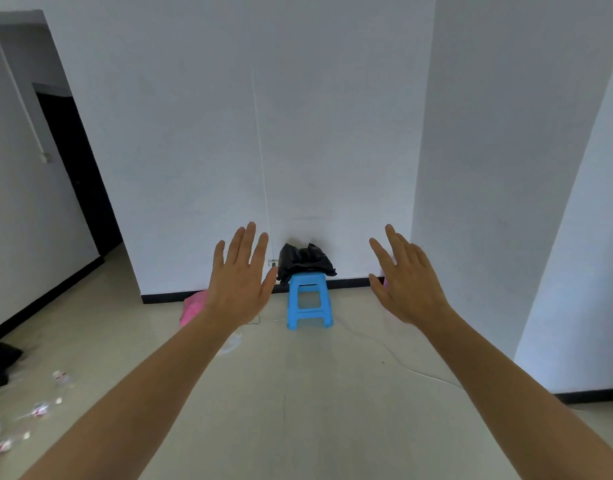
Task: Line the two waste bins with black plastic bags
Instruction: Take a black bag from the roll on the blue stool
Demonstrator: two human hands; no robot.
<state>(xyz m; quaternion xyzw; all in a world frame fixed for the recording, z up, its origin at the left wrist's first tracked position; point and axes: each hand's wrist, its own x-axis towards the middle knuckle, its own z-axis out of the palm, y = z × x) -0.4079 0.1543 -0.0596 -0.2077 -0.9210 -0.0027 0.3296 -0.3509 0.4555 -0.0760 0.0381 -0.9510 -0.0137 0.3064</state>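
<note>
You are standing in a bare room with pale blue-white walls (332,116), a black baseboard (166,297) along the bottom of them, and a light beige tiled floor (298,393). A dark open doorway (76,174) sits off to the left. Straight ahead, against the far wall, a small blue plastic stool (309,299) stands on the floor, and a crumpled heap of black plastic bags (303,259) lies on its seat, touching the wall behind. Both your arms reach forward with the backs of the hands facing you. Your left hand (241,282) is held flat with fingers spread and pointing up, empty, to the left of the stool in the view. Your right hand (407,282) is likewise flat and spread, empty, to the right of the stool. Neither hand touches the bags or the stool; both are in the air well in front of them. Behind your left wrist a pink object (192,308) stands on the floor by the wall, partly hidden by the arm; you cannot tell for sure what it is. A sliver of something pinkish shows at the edge of your right hand, too hidden to identify. A thin white cable (402,363) trails across the floor from near the stool toward the right. At the lower left, scattered clear plastic bottles (38,408) and a dark bundle (0,362) lie on the floor.
</note>
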